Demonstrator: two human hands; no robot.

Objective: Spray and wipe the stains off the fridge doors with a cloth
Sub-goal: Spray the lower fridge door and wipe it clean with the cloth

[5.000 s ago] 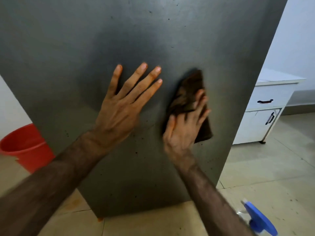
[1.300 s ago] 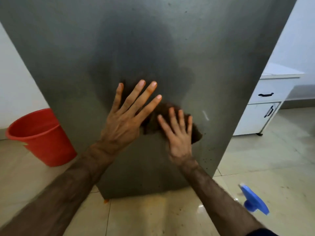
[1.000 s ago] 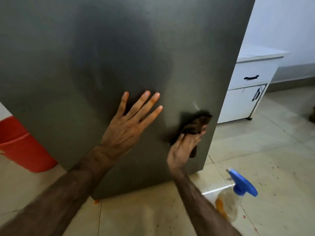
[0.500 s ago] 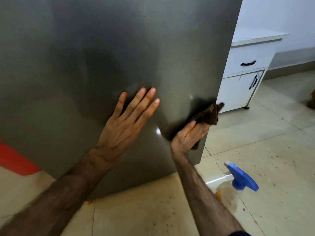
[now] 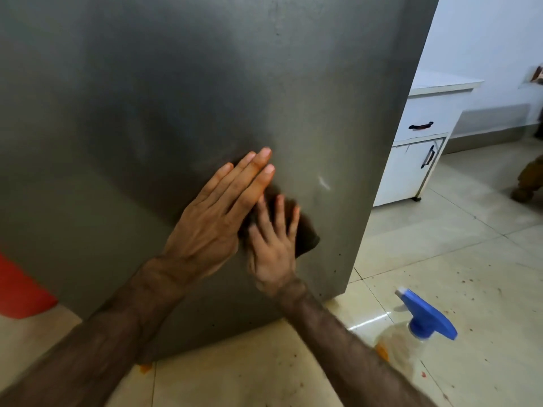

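Fridge door [image 5: 176, 98] filled most of your view as a grey, matt metal face, its top and left edge cut off by the frame, with small dark specks near its lower right corner and a pale streak [image 5: 324, 183] to the right of your fingertips. At far left a red bucket [image 5: 20, 289] showed only as a slice behind the door. Your left hand [image 5: 217, 218] lay flat on the metal, fingers straight and held close together, pointing up and to the right. Just beside it, touching at the thumb side, your right hand [image 5: 273, 242] pressed a dark brown cloth [image 5: 305, 236] against the lower part of the door, fingers spread over it. That hand was blurred, and most of the cloth was hidden under your palm, so only its right edge showed. On the tiled floor [image 5: 440, 245] to the right stood a clear spray bottle [image 5: 423, 321] with a blue trigger head, its body blurred and partly behind your right forearm. Further back stood a white cabinet [image 5: 411, 165] with black handles.
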